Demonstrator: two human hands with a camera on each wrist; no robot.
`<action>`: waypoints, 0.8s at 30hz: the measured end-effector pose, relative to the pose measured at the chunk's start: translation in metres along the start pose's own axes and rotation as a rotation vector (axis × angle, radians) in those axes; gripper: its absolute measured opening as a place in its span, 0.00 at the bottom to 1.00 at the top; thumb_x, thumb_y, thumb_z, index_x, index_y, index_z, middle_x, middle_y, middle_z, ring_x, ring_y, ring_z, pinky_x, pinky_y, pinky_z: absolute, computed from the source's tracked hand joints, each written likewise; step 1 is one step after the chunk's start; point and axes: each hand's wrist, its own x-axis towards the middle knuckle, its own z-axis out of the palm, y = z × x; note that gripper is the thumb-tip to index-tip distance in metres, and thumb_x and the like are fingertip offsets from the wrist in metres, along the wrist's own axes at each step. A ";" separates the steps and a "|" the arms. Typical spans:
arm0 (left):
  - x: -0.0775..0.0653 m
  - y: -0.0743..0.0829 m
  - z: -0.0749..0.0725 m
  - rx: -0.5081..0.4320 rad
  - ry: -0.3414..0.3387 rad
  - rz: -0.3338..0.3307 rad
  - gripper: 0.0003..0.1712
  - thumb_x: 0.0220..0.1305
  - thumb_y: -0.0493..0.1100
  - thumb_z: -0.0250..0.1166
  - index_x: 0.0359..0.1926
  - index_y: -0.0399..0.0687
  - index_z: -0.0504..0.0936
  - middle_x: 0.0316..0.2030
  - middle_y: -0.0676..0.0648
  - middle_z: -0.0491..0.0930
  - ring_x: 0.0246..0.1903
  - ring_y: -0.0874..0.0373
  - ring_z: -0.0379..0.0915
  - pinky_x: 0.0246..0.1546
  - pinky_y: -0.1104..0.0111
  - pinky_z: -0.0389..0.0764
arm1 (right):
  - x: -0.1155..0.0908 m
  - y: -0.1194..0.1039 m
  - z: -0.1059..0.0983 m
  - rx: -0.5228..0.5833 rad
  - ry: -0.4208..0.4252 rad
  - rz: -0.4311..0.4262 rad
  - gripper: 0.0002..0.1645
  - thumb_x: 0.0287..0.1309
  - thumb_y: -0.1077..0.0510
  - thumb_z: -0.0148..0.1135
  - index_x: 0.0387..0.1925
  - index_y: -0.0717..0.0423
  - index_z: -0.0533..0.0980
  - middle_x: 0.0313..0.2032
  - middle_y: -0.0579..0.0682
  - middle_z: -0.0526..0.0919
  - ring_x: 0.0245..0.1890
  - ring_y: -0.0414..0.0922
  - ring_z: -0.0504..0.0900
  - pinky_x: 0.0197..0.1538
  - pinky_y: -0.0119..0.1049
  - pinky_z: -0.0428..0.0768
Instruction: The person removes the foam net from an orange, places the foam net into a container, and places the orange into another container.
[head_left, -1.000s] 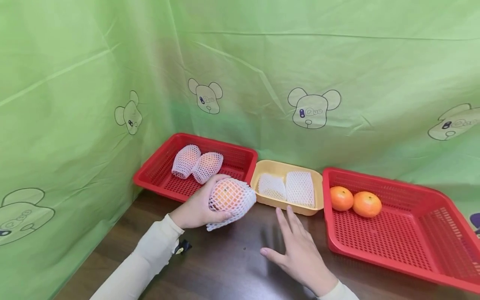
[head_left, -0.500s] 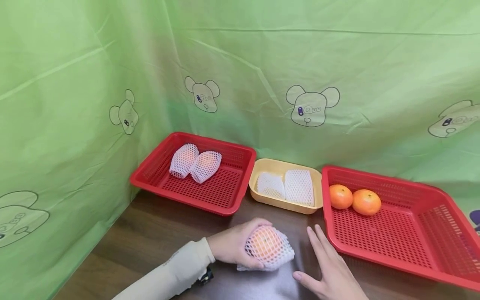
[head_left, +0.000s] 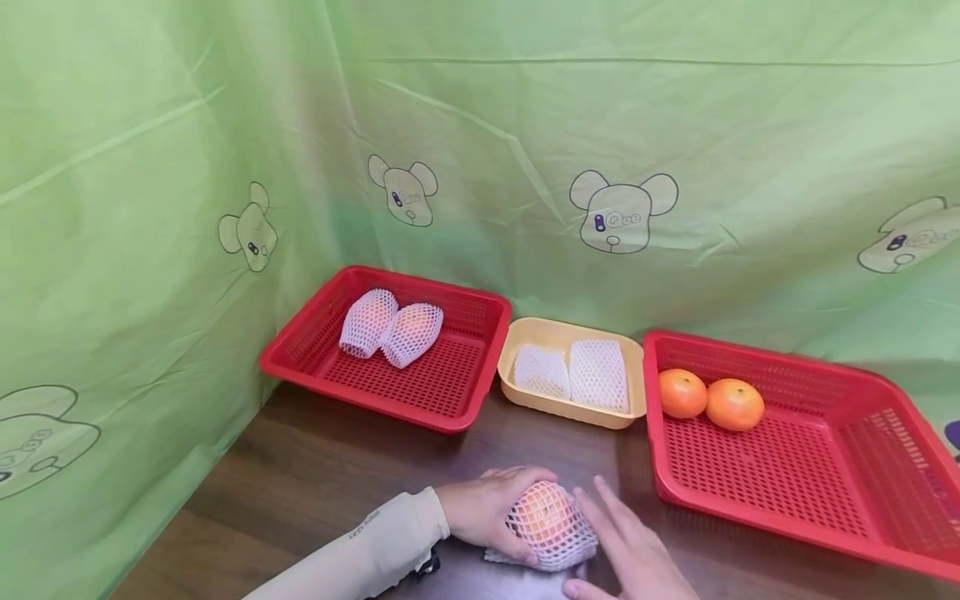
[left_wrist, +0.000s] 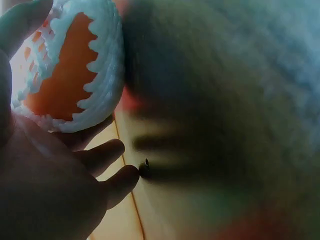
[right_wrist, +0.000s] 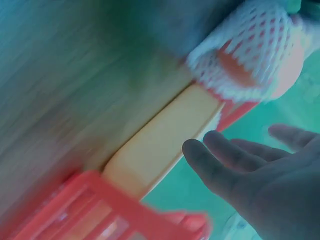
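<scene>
My left hand (head_left: 487,512) grips an orange (head_left: 546,518) wrapped in a white foam net sleeve (head_left: 573,546), low over the front of the table. In the left wrist view the orange's skin (left_wrist: 67,65) shows through a wide gap in the netting, with the thumb over it. To the right of the fruit, my right hand (head_left: 633,550) has its fingers extended, the fingertips close by the sleeve; the head view leaves contact unclear. In the right wrist view a small space separates those fingers (right_wrist: 220,155) from the netted orange (right_wrist: 250,55).
A red basket (head_left: 375,404) at the left holds two netted oranges (head_left: 411,332). Beside it, a yellow tray (head_left: 570,410) contains flat foam net sleeves (head_left: 598,373). Two bare oranges (head_left: 735,405) lie in the right red basket (head_left: 795,475). A green curtain (head_left: 487,108) hangs behind.
My left hand has carried the netted orange away from the left basket, rightward and down toward me. My right hand has shifted right and nearer, and is now close to the fruit.
</scene>
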 end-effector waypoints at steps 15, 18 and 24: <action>-0.023 0.002 -0.005 -0.029 0.103 -0.044 0.49 0.57 0.64 0.74 0.73 0.59 0.62 0.66 0.55 0.69 0.63 0.61 0.66 0.62 0.63 0.69 | -0.001 -0.026 0.032 -0.149 0.046 -0.003 0.58 0.45 0.30 0.75 0.75 0.37 0.60 0.64 0.63 0.71 0.53 0.60 0.79 0.42 0.57 0.81; -0.027 -0.001 -0.007 -0.041 0.175 -0.033 0.39 0.59 0.62 0.73 0.66 0.57 0.70 0.60 0.57 0.74 0.59 0.65 0.69 0.59 0.67 0.71 | 0.002 -0.026 0.028 -0.088 -0.016 0.055 0.52 0.48 0.30 0.73 0.73 0.33 0.63 0.59 0.65 0.74 0.50 0.62 0.79 0.42 0.60 0.80; -0.028 -0.005 -0.007 -0.027 0.218 0.007 0.29 0.62 0.60 0.71 0.59 0.57 0.76 0.55 0.60 0.78 0.56 0.69 0.71 0.58 0.70 0.72 | 0.006 -0.024 0.014 0.046 -0.099 0.259 0.39 0.59 0.38 0.70 0.69 0.43 0.71 0.47 0.52 0.79 0.42 0.50 0.82 0.40 0.51 0.81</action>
